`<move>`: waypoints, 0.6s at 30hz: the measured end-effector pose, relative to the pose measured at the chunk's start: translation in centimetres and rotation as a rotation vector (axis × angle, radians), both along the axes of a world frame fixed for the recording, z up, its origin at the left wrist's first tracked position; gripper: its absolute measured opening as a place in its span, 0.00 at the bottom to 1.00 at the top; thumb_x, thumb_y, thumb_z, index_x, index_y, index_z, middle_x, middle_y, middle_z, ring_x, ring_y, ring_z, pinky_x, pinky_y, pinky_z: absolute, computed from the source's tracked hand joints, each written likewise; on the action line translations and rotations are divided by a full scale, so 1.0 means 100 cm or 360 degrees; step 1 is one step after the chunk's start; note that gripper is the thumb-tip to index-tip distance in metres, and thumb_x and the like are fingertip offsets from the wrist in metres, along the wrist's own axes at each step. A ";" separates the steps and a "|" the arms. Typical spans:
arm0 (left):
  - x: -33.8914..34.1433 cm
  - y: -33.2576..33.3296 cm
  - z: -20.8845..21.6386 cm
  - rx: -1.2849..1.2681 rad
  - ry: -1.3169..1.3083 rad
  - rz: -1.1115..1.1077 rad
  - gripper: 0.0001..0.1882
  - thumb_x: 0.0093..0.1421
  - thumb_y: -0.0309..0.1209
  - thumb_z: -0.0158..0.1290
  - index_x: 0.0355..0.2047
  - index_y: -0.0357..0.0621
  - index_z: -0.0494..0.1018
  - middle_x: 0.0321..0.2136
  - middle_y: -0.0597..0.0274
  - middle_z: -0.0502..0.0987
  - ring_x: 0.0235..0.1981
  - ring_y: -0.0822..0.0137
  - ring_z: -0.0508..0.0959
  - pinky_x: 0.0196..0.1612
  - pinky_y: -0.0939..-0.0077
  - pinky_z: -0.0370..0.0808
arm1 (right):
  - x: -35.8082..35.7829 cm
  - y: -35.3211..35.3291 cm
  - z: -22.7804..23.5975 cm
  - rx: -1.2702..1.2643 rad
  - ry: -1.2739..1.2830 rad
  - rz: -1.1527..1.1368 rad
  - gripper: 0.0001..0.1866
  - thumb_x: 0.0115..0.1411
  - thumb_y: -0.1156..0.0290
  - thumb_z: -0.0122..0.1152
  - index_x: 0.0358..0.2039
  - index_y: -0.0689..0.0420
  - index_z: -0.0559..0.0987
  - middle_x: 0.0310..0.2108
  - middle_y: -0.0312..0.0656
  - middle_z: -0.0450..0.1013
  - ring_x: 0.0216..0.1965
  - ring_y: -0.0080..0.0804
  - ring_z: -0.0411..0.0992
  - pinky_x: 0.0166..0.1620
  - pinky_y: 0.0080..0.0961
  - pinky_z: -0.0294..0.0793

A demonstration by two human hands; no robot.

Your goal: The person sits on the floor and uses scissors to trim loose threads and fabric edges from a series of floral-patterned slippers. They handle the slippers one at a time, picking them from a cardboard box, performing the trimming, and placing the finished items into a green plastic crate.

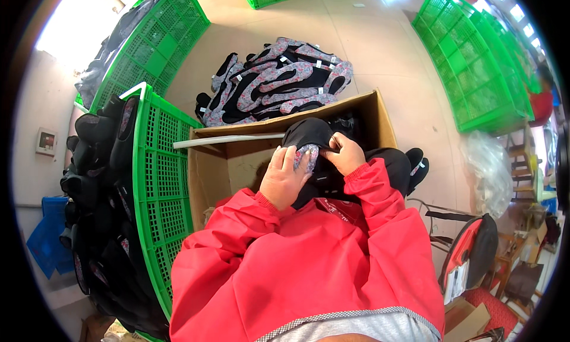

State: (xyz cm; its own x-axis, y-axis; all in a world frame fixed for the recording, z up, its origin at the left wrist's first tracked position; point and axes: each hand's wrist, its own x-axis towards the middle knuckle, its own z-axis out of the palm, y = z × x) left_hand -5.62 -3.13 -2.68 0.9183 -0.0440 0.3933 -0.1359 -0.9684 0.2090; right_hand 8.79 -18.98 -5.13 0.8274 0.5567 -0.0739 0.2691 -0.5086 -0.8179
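Observation:
Over my lap, both hands work on a black cloth shoe with a pink-and-grey floral lining [307,157]. My left hand [285,177] is closed round its near side, with floral cloth showing by the fingertips. My right hand [346,154] pinches the far right edge; whether a small tool is also between those fingers is too fine to tell. Behind the shoe rises my black-trousered knee [307,131], which blends with the shoe's dark cloth. A pile of similar black-and-floral shoes [276,81] with small white tags lies on the floor ahead.
An open cardboard box [385,119] stands right before me, with a pale bar [228,140] across it. To the left is a green crate [155,164] beside heaped black shoes [98,164]. More green crates [469,69] stand at right. Clear plastic wrap [490,170] lies near them.

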 end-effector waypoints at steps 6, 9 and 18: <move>0.010 0.018 -0.010 -0.0005 0.0011 -0.0014 0.27 0.51 0.29 0.61 0.53 0.42 0.72 0.51 0.46 0.64 0.51 0.46 0.67 0.55 0.60 0.69 | -0.007 0.003 0.003 0.0361 0.0202 0.0121 0.15 0.51 0.65 0.65 0.24 0.61 0.68 0.17 0.44 0.61 0.20 0.30 0.61 0.27 0.31 0.62; 0.019 0.022 -0.003 0.0022 0.0024 -0.0018 0.26 0.53 0.30 0.59 0.53 0.43 0.73 0.49 0.47 0.65 0.49 0.47 0.67 0.53 0.62 0.70 | -0.009 0.004 0.005 0.0430 0.0266 0.0167 0.22 0.50 0.63 0.72 0.24 0.60 0.65 0.18 0.41 0.57 0.23 0.26 0.55 0.27 0.28 0.61; 0.083 0.054 0.002 0.0040 0.0105 0.0070 0.03 0.54 0.28 0.54 0.27 0.43 0.76 0.38 0.51 0.68 0.41 0.50 0.69 0.44 0.62 0.71 | -0.022 0.026 0.025 0.0538 0.0423 0.0231 0.25 0.47 0.63 0.79 0.23 0.56 0.65 0.22 0.27 0.57 0.27 0.17 0.54 0.30 0.19 0.59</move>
